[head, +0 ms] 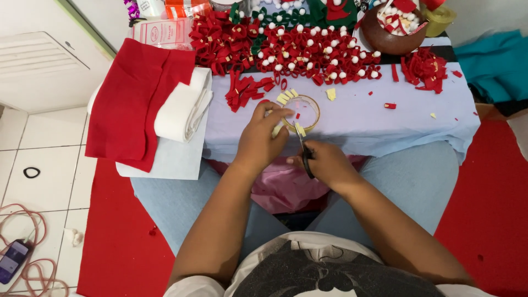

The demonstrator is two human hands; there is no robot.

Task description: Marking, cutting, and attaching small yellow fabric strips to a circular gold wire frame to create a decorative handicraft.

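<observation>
Clearly we sit with our left hand pinching a strip from the clear ring-shaped roll of double-sided tape, which rests on the pale blue cloth-covered surface at twelve o'clock from our hands. Our right hand, its fingers closed through the handles, works the small black-handled scissors, blades pointing toward the strip. We judge the blades could nick our left fingertips, they stand so near. The sticky strip might also curl onto itself, or catch the loose red felt loops at eleven o'clock.
</observation>
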